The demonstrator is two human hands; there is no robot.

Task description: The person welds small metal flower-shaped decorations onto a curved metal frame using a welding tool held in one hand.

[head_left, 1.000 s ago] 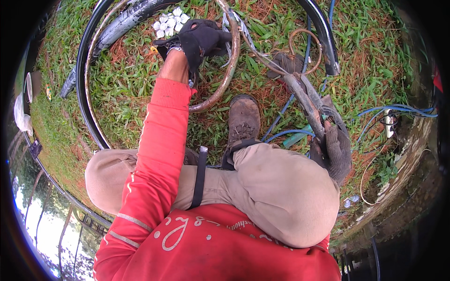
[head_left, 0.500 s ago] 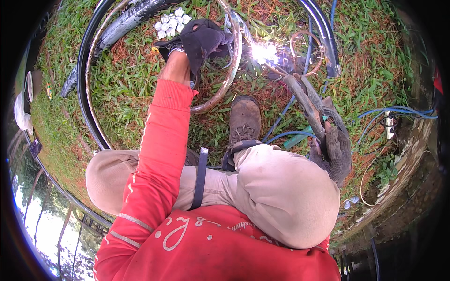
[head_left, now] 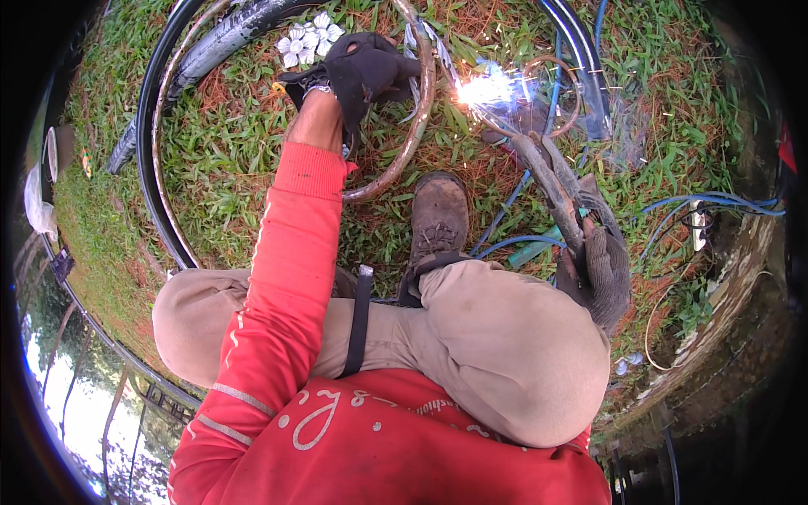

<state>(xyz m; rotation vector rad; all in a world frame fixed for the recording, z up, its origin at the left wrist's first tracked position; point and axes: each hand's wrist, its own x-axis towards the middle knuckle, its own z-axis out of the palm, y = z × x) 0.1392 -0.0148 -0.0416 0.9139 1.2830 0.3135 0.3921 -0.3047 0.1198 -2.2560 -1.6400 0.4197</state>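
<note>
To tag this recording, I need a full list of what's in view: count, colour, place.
Ring: 1, rusty, top centre
Sparks: one burst, white-blue, right of ring
Tongs: 1, grey, below sparks
Small ring: 1, brown, right of sparks
Flowers: 2, white, upper left
Black tube: two stretches, black, upper left and right
Pipe: 1, grey, upper left
Cables: several, blue, right
Green tube: 1, green, centre right
Block: 1, white, far right
Bag: 1, white, far left
Grass: uncounted, green, throughout
Dark rim: contents unclear
Boots: 2, brown, centre, one mostly hidden
Trousers: 1, beige, below centre
Shirt: 1, red, bottom
Left hand: 1, black glove, at ring
Right hand: 1, grey glove, holding tongs
</note>
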